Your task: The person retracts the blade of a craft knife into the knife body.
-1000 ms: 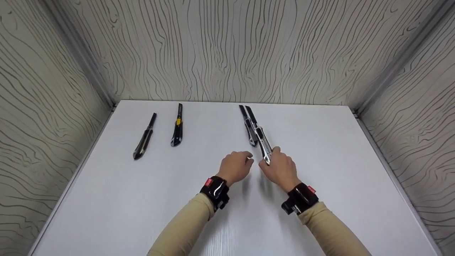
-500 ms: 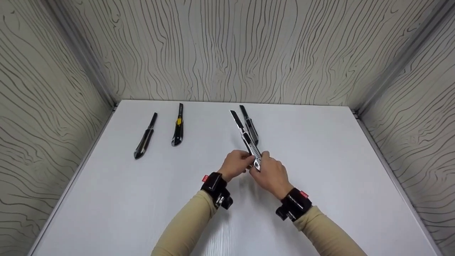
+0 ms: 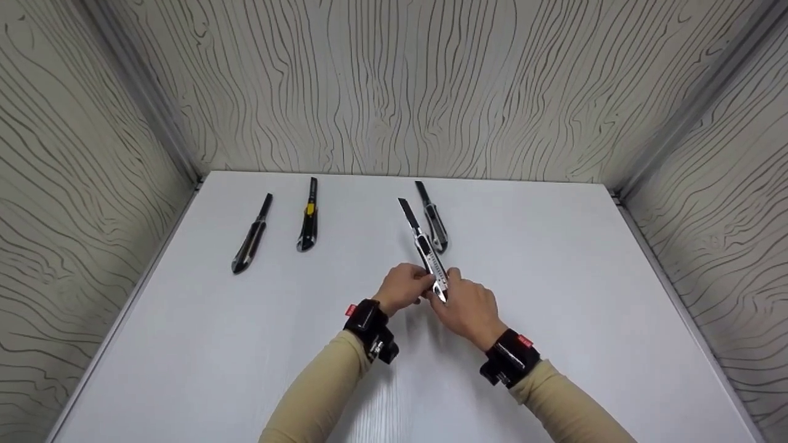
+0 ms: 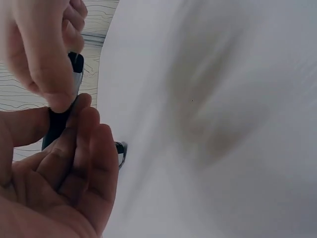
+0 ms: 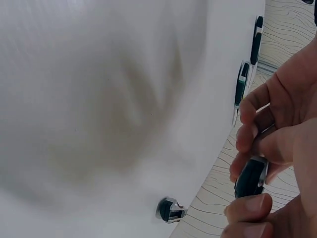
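A silver and black utility knife [image 3: 433, 264] is held above the table in both hands, its dark blade out and pointing away to the upper left in the head view. The left hand [image 3: 401, 287] pinches the handle near its rear end from the left. From the right, the right hand [image 3: 471, 309] grips the same end between thumb and fingers. In the right wrist view, the dark butt of the knife [image 5: 251, 178] shows between the fingers. Just behind the held knife lies a second silver and black utility knife [image 3: 438, 231], blade out. Fingers hide part of the held handle.
On the left of the white table [image 3: 215, 357] lie a black utility knife with a yellow slider [image 3: 307, 227] and a dark utility knife with silver trim [image 3: 250, 247], both with blades out. Patterned walls [image 3: 394, 86] enclose the table's back and sides.
The right hand has brought the knife leftward and nearer, away from the second silver knife. The left hand, which held nothing a second ago, has taken hold of its handle.
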